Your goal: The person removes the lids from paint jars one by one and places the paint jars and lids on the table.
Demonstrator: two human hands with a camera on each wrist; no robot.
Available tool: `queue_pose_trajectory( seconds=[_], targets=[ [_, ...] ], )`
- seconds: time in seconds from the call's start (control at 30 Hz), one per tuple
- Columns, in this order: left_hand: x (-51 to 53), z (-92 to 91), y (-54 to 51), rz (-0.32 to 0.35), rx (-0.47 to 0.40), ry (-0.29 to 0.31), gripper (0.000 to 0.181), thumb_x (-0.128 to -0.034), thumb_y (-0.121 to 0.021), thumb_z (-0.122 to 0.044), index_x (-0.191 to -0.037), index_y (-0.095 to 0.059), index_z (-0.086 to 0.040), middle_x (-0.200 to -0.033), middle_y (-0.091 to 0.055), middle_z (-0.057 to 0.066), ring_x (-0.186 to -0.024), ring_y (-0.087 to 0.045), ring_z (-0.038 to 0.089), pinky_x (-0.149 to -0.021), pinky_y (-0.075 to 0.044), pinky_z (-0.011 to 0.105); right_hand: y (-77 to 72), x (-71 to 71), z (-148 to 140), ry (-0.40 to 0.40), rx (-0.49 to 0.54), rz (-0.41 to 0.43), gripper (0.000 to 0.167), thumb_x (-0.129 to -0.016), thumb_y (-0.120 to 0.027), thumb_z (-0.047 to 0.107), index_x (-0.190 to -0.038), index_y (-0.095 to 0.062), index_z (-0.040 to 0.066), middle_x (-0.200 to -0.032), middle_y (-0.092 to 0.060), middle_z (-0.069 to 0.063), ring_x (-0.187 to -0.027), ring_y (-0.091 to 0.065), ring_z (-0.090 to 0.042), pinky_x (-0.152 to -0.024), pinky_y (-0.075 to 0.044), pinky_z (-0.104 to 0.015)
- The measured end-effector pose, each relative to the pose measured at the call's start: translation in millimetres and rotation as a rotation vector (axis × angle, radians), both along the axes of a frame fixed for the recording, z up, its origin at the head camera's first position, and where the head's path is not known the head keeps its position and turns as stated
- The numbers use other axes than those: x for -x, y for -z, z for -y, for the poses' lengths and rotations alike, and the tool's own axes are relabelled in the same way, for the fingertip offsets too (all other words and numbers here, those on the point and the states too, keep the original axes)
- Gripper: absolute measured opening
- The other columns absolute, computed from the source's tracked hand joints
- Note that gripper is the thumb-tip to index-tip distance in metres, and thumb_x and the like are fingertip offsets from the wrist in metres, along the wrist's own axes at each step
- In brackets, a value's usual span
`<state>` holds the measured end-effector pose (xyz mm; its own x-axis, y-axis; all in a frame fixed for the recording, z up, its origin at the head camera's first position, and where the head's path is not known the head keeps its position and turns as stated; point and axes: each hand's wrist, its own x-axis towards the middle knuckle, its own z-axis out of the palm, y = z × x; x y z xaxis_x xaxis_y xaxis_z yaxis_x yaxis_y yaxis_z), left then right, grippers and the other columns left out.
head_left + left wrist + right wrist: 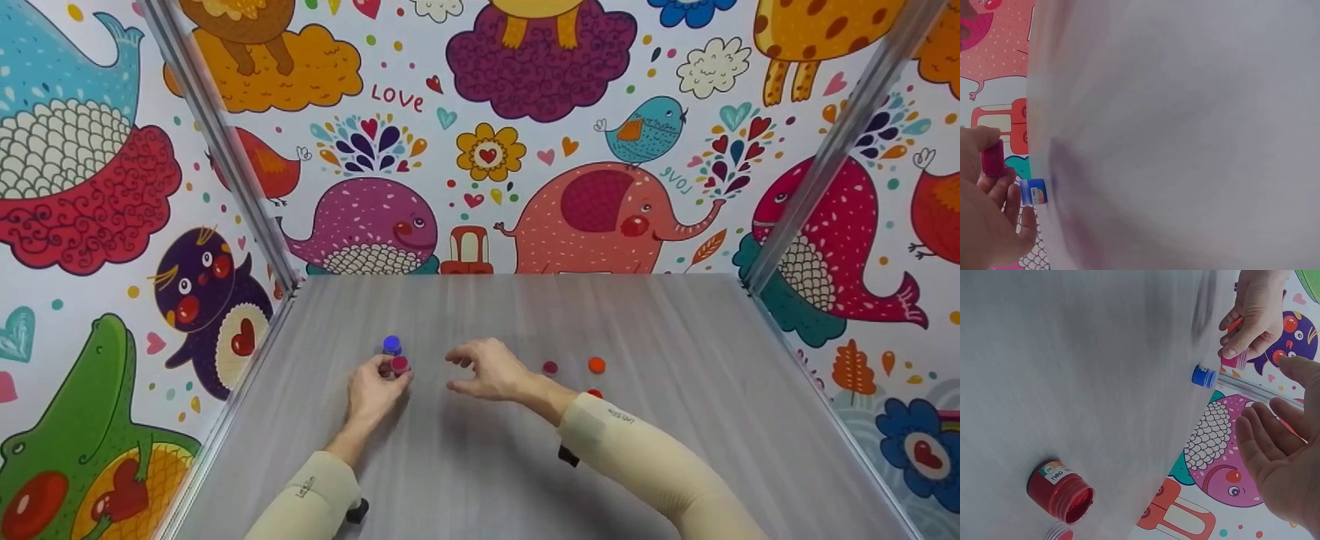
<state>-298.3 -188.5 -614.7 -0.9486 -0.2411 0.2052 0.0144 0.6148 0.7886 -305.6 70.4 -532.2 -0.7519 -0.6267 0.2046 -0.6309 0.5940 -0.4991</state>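
Note:
My left hand [373, 394] pinches a small jar with a magenta top [399, 364] between thumb and fingers, just in front of a blue jar [391, 345]. In the right wrist view the blue jar [1204, 376] stands on the table beside the magenta jar [1235, 360] in the left hand [1256, 315]. In the left wrist view the magenta jar [994, 158] is near the blue jar [1033, 192]. My right hand [489, 369] holds nothing, its fingers spread and slightly bent, a short way right of the left hand.
Right of my right hand lie a dark red item [550, 367], an orange-red one [596, 365] and a red one [594, 394] partly behind the forearm. The right wrist view shows an uncapped red jar [1060, 491] near a cap [1060, 532]. Patterned walls [480, 210] edge the table.

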Motion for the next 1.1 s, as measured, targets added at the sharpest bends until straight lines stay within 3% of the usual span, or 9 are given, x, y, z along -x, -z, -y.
queue_pose_trajectory(
  seconds=[0.23, 0.4, 0.73, 1.1],
  targets=[
    [-2.6, -6.8, -7.4, -0.03, -0.004, 0.025, 0.032, -0.0888, -0.094, -0.021, -0.113, -0.081, -0.004, -0.103, -0.085, 0.014, -0.094, -0.078, 0.026, -0.089, -0.064, 0.044, -5.4, 0.4, -1, 0.026, 0.042, 0.018, 0.04, -0.101, -0.085, 0.028, -0.135, -0.079, 0.008, -0.128, -0.083, -0.01, -0.115, -0.078, -0.025, -0.099, -0.068, -0.043],
    [-2.6, -12.0, -10.3, -0.057, -0.022, 0.065, 0.03, -0.0887, -0.094, -0.019, -0.111, -0.082, -0.004, -0.099, -0.084, 0.013, -0.092, -0.078, 0.024, -0.084, -0.061, 0.036, -7.2, 0.7, 1, 0.029, 0.068, -0.017, 0.04, -0.101, -0.085, 0.029, -0.134, -0.079, 0.007, -0.128, -0.083, -0.014, -0.115, -0.078, -0.026, -0.1, -0.067, -0.044],
    [-9.9, -24.9, -18.0, -0.078, -0.01, 0.146, 0.028, -0.0905, -0.094, -0.022, -0.113, -0.083, -0.009, -0.099, -0.085, 0.008, -0.094, -0.08, 0.024, -0.087, -0.064, 0.043, -9.6, 1.7, 4, 0.049, 0.11, -0.011, 0.042, -0.1, -0.086, 0.028, -0.136, -0.078, 0.007, -0.129, -0.082, -0.014, -0.115, -0.078, -0.027, -0.101, -0.067, -0.046],
    [-18.3, -38.5, -27.3, -0.161, 0.017, 0.211, 0.027, -0.0912, -0.095, -0.027, -0.111, -0.085, -0.011, -0.098, -0.085, 0.006, -0.096, -0.08, 0.032, -0.085, -0.06, 0.036, -12.5, -0.5, 5, 0.056, 0.092, -0.015, 0.043, -0.101, -0.085, 0.031, -0.136, -0.079, 0.008, -0.128, -0.082, -0.011, -0.114, -0.078, -0.026, -0.1, -0.067, -0.044]
  ],
)
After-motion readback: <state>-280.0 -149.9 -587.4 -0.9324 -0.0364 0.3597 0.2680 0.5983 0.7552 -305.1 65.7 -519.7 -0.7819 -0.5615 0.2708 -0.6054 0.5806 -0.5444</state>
